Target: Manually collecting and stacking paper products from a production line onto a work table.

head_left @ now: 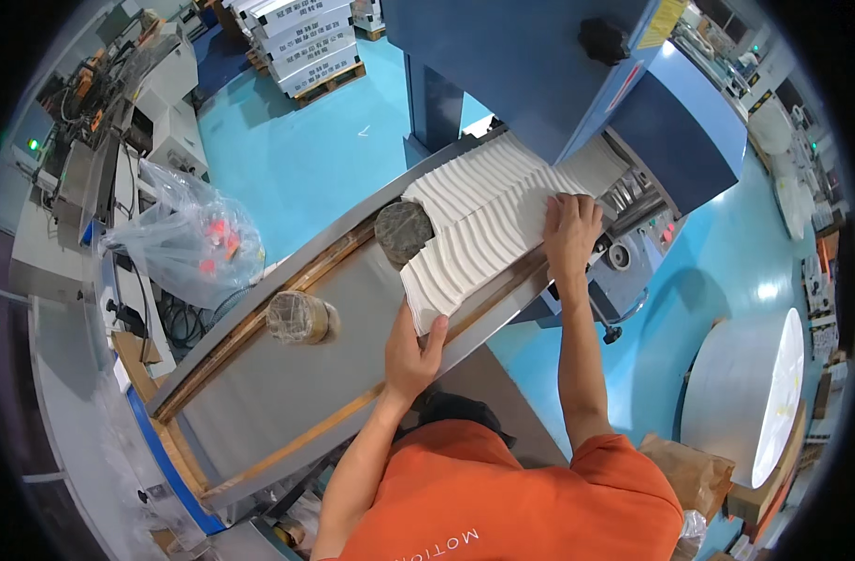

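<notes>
Two rows of white folded paper sections lie overlapped in ripples along a long grey trough (352, 351). My left hand (413, 360) grips the near-left end of the nearer paper row (488, 238), with its thumb and fingers on either side of the corner. Farther along the same row, my right hand (572, 234) lies with bent fingers over the near edge; its thumb is hidden. Against the left end of the far paper row (474, 182) rests a round, dark, film-wrapped block (403, 232). A second wrapped cylinder (302, 318) lies in the trough, left of my left hand.
A blue machine housing (502, 65) stands over the trough's far end, with a control panel (624, 257) at its right. At left hangs a clear plastic bag (189, 234). Wrapped stacks (306, 42) sit on a pallet behind; a large white roll (745, 397) is at right.
</notes>
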